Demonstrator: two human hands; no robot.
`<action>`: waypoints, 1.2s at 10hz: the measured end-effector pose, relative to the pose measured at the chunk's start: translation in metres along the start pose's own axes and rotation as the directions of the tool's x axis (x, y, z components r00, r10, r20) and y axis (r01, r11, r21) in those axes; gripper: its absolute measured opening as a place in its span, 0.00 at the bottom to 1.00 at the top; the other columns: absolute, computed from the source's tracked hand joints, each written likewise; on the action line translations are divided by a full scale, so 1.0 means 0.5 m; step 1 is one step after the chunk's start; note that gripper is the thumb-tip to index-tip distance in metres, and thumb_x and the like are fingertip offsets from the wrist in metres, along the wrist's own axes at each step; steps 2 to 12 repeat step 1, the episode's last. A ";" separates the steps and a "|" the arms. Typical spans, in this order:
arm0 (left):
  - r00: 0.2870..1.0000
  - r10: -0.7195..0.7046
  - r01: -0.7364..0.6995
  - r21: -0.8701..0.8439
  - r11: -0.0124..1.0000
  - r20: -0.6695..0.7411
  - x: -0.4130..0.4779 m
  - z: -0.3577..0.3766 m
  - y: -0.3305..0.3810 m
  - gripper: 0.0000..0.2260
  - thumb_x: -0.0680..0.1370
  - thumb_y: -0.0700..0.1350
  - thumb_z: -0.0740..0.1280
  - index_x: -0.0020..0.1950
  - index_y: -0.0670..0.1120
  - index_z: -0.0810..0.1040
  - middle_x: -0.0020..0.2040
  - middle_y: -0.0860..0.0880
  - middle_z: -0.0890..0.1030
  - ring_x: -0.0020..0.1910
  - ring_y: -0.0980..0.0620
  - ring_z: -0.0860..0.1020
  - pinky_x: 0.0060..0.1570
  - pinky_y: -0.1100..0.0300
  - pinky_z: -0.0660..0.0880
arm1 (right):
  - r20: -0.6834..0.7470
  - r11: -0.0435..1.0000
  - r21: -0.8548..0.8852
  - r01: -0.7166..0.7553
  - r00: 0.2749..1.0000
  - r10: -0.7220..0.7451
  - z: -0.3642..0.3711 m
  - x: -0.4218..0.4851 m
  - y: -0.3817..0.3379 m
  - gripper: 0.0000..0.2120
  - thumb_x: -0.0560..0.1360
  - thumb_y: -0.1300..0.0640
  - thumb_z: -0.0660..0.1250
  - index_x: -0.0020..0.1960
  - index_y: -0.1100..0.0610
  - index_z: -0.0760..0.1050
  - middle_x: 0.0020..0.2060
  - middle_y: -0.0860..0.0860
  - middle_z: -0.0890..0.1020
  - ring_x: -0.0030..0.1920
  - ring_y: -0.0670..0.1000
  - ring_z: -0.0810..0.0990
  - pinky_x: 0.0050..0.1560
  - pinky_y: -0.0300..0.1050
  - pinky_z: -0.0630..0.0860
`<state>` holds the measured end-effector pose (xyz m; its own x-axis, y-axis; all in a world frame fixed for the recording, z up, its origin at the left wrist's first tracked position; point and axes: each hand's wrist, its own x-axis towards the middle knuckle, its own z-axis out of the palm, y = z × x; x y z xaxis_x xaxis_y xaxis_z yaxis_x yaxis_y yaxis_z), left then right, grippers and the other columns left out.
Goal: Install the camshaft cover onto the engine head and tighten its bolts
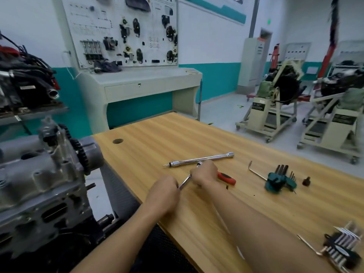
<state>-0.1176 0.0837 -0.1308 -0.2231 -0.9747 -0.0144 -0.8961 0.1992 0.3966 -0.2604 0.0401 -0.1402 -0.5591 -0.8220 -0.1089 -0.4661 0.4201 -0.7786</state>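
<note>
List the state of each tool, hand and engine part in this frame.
Ratchet wrench: over the table, gripped by both hands.
Left hand: closed on the ratchet's metal end.
Right hand: closed on its middle.
Extension bar: lying flat, untouched.
Green hex key set: on table, one key out.
Engine head: left of table, untouched.

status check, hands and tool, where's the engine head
Both hands on the ratchet: left hand at the metal end, right hand near the red grip. Engine head left of table, untouched.
</note>
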 end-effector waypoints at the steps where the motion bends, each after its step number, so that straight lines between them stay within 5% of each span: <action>1: 0.999 0.035 -0.034 -0.036 0.999 0.016 -0.014 0.001 0.023 0.09 0.79 0.46 0.64 0.50 0.46 0.84 0.45 0.47 0.84 0.46 0.47 0.81 0.50 0.50 0.80 | 0.054 0.947 -0.279 0.156 0.988 -0.147 -0.033 -0.022 -0.030 0.04 0.73 0.57 0.66 0.43 0.56 0.73 0.43 0.52 0.77 0.45 0.56 0.80 0.36 0.43 0.71; 12: 0.999 0.035 -0.034 -0.036 0.999 0.016 -0.014 0.001 0.023 0.09 0.79 0.46 0.64 0.50 0.46 0.84 0.45 0.47 0.84 0.46 0.47 0.81 0.50 0.50 0.80 | 0.054 0.947 -0.279 0.156 0.988 -0.147 -0.033 -0.022 -0.030 0.04 0.73 0.57 0.66 0.43 0.56 0.73 0.43 0.52 0.77 0.45 0.56 0.80 0.36 0.43 0.71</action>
